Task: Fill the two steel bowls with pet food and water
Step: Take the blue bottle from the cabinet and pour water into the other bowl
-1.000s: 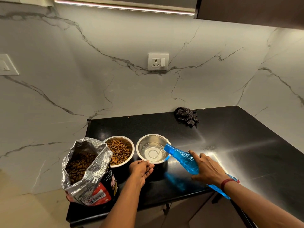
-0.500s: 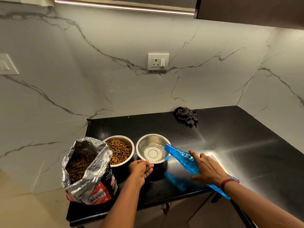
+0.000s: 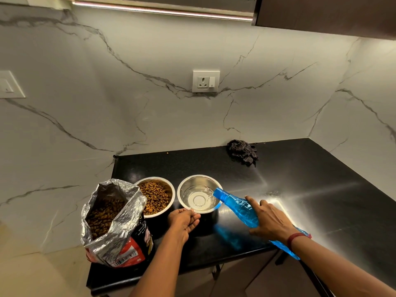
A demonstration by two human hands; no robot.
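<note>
My right fingers wrap the waist of the blue plastic bottle, the right hand tipping it so its mouth hangs over the water bowl at the rim's 4 o'clock. That ribbed waist is the place to grip: I judge the bottle light and thin-walled, so a hard squeeze would spurt. My left fingers curl against the bowl's rim at 6 o'clock; I cannot tell whether they pinch it. The shallow-filled steel bowl looks light and likely to skate on the glossy bench. The kibble bowl sits at 9 o'clock, the open food bag at 8.
</note>
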